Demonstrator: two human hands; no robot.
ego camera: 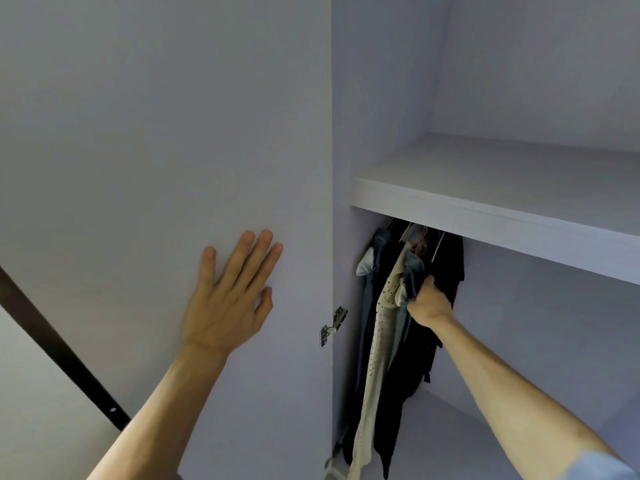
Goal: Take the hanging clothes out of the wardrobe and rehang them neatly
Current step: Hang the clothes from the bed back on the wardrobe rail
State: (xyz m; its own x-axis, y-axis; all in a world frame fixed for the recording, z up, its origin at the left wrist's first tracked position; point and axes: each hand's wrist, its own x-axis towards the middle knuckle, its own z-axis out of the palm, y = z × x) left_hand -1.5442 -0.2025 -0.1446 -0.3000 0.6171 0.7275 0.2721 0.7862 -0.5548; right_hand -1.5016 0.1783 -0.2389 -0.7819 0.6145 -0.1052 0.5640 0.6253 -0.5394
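Removal looked just begun: the left grip (228, 306) pressed flat, released, on the door (173, 133) beside the shelf (485, 209), while the right grip (429, 303) clutched clothes (384, 323) under the shelf, likely needing lifting out next.

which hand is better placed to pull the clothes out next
Right: the right hand grips the hanging clothes, while the left hand rests flat on the door, away from them.

left hand (230, 303) flat on door (138, 133), right hand (429, 301) gripping clothes (384, 323)
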